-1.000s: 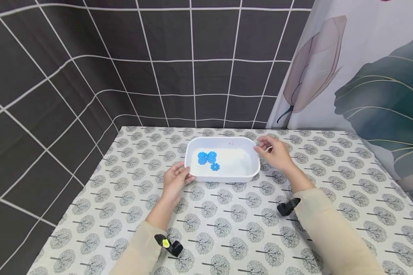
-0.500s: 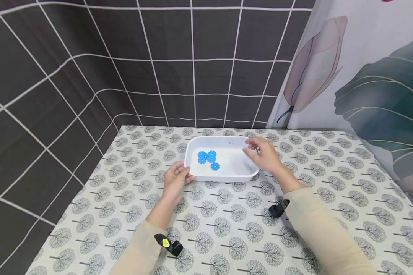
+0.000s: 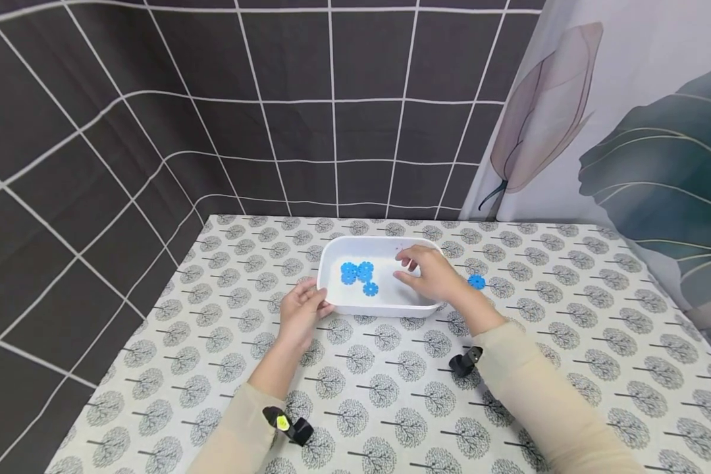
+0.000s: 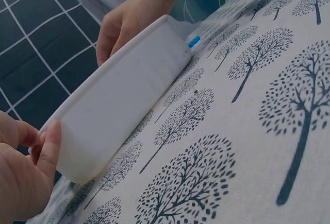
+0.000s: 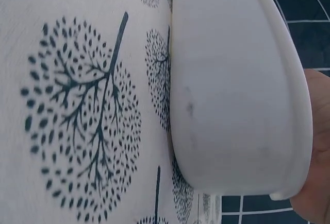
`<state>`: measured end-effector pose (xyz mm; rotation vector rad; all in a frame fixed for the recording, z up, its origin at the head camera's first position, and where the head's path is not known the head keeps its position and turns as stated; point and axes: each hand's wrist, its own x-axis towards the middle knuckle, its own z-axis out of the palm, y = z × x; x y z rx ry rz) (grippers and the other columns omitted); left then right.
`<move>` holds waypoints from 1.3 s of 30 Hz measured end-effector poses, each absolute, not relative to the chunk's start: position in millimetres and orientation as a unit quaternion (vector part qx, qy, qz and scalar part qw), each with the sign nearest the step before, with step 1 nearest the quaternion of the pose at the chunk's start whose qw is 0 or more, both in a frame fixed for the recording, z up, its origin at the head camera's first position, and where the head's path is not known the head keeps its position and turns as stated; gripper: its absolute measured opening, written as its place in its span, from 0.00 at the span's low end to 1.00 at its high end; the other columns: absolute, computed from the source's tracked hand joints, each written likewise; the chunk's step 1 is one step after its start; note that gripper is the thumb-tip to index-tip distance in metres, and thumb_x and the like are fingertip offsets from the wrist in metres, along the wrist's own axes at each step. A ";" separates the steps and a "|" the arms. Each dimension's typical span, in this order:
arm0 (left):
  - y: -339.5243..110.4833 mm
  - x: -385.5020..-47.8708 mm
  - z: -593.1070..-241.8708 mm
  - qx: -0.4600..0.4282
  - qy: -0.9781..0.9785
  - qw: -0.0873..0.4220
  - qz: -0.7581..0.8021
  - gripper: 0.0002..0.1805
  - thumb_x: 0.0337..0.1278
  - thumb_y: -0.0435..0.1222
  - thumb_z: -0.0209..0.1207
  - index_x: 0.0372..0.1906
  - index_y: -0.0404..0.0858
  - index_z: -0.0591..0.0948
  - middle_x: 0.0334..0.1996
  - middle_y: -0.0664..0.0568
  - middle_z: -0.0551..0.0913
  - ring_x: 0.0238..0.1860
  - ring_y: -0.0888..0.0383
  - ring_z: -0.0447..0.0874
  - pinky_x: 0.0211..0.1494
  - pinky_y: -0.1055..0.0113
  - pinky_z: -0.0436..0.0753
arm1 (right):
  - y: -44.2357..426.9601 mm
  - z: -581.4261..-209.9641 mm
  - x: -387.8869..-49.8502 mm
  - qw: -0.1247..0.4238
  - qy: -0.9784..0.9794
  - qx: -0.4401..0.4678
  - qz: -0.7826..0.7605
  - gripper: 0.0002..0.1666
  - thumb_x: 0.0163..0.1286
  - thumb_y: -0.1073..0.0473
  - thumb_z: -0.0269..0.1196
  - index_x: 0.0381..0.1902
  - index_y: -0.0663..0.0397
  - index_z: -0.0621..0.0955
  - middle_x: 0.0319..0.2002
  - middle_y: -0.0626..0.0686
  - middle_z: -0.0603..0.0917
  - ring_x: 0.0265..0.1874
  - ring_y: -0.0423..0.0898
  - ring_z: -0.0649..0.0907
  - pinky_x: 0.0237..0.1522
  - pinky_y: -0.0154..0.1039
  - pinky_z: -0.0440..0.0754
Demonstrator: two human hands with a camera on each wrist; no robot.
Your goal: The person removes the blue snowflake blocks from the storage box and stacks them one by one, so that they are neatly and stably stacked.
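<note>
Over the white tray [image 3: 385,308], the right grip [image 3: 429,273] hangs parted — the left grip [image 3: 299,315] pinches the tray's near-left corner.

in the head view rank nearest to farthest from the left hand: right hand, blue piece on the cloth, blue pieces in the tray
From the left hand:
1. Blue pieces in the tray, at its left part
2. Right hand, over the tray's right part
3. Blue piece on the cloth, right of the tray
</note>
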<state>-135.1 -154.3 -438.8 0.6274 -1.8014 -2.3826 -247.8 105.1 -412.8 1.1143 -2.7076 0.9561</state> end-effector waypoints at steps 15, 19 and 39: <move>-153.4 -123.4 -432.7 0.217 -0.589 0.035 -0.777 0.23 0.67 0.24 0.58 0.66 0.31 0.73 0.43 0.38 0.79 0.35 0.56 0.83 0.44 0.71 0.91 | 73.6 -414.6 -235.7 -0.083 -0.887 0.366 0.267 0.25 0.64 0.56 0.72 0.54 0.65 0.82 0.44 0.57 0.86 0.42 0.50 0.84 0.51 0.45 0.88; -152.5 -122.8 -431.8 0.214 -0.590 0.036 -0.778 0.23 0.67 0.25 0.58 0.66 0.31 0.73 0.43 0.37 0.79 0.34 0.56 0.83 0.43 0.71 0.91 | 68.5 -419.1 -235.9 -0.098 -0.894 0.363 0.243 0.27 0.64 0.55 0.73 0.55 0.64 0.82 0.46 0.57 0.86 0.44 0.50 0.84 0.55 0.47 0.86; -151.4 -121.7 -434.0 0.204 -0.593 0.036 -0.778 0.24 0.68 0.25 0.58 0.66 0.28 0.71 0.44 0.36 0.78 0.37 0.54 0.83 0.44 0.70 0.91 | 50.7 -421.3 -233.6 -0.147 -0.899 0.336 0.241 0.10 0.61 0.61 0.73 0.38 0.58 0.84 0.35 0.51 0.82 0.38 0.47 0.80 0.50 0.44 0.85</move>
